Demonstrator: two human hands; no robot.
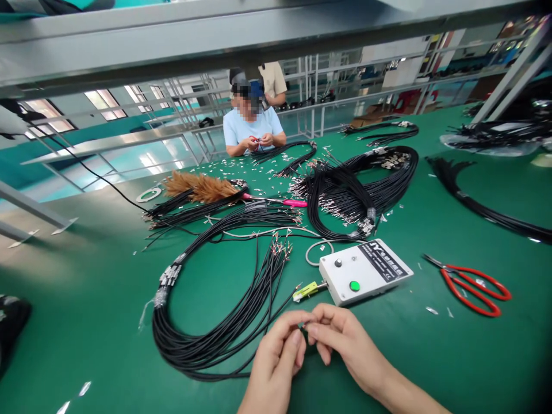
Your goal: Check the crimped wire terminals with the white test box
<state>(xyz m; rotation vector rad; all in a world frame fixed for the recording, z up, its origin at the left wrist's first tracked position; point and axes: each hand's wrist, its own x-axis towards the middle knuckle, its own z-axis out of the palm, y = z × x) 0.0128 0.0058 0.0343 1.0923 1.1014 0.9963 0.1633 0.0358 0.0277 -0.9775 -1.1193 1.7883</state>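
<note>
My left hand (280, 356) is closed, with a black cable (235, 376) from the looped bundle running in behind it. My right hand (345, 339) pinches at the same spot, fingertips meeting those of the left. Only a tiny dark bit, seemingly the cable's end, shows between them. To the left lies the looped bundle of black cables (172, 339), tied with clear wrap, its stripped copper ends fanned out. Just beyond my hands is a white control box (366, 273) with a green button and a knob. A yellow-green clip (306, 291) sticks out from its side.
Red-handled scissors (478, 287) lie at the right. More black cable bundles (362, 184) are spread farther back, near a brown feathery brush (202, 187) with a pink handle. Across the green table (99, 322) a person (252, 126) handles cables. A metal beam (259, 43) crosses overhead.
</note>
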